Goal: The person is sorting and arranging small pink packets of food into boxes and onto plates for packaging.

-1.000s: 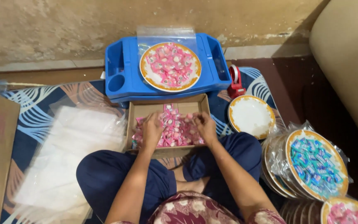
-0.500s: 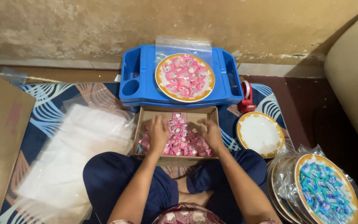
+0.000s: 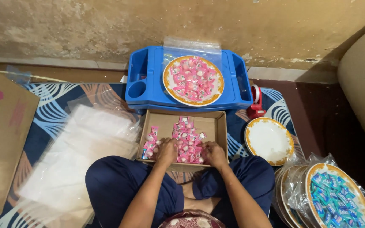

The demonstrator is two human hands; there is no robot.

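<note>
Hands meet in a shallow cardboard box (image 3: 216, 126) on the lap: left hand (image 3: 167, 152) and right hand (image 3: 213, 154), fingers curled, have drawn together since a moment ago, gathering pink wrapped candies (image 3: 186, 137) into a heap. A filled plate (image 3: 193, 80) sits on the blue tray (image 3: 146, 69) beyond.

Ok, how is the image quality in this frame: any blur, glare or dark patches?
Head view: sharp at the centre, both hands, left hand and right hand, crisp in the cardboard box; soft glare on the clear plastic bags; right side falls into shadow near the maroon floor; mild wide-angle bending at edges.
</note>
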